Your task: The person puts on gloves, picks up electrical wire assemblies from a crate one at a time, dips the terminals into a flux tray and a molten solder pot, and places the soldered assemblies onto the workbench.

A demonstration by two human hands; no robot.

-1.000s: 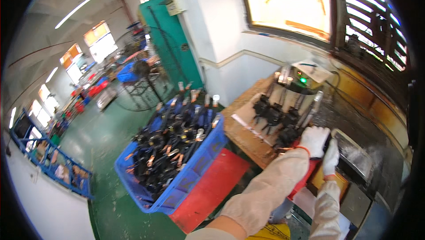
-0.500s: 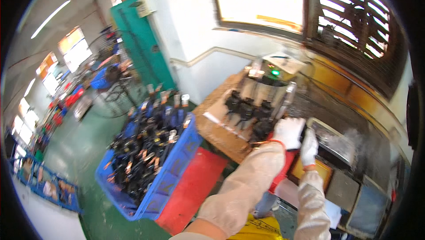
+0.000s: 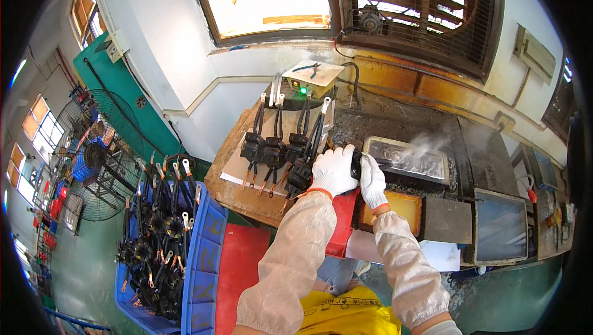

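Note:
My left hand (image 3: 334,171), in a white glove, is closed at the near edge of the solder pot. Beside it, my gloved right hand (image 3: 372,182) is closed too. Between them they grip a black cable part (image 3: 356,166), mostly hidden by the fingers, with dark leads pointing toward the pot. The metal-rimmed pot (image 3: 411,161) has a silvery surface and gives off smoke. Left of my left hand, several black cable parts (image 3: 275,151) with ring lugs and bare copper ends lie in a row on a wooden board (image 3: 225,171).
A blue crate (image 3: 207,261) full of similar parts stands at lower left. Near my right wrist lies a tray of amber stuff (image 3: 404,209), with a grey block (image 3: 448,220) beside it. Pliers (image 3: 307,71) rest on a box with a green light. A large fan (image 3: 99,153) stands farther left.
My view has swung right, so the bench now sits nearer the middle. Both hands stay together on the black cable part by the smoking pot.

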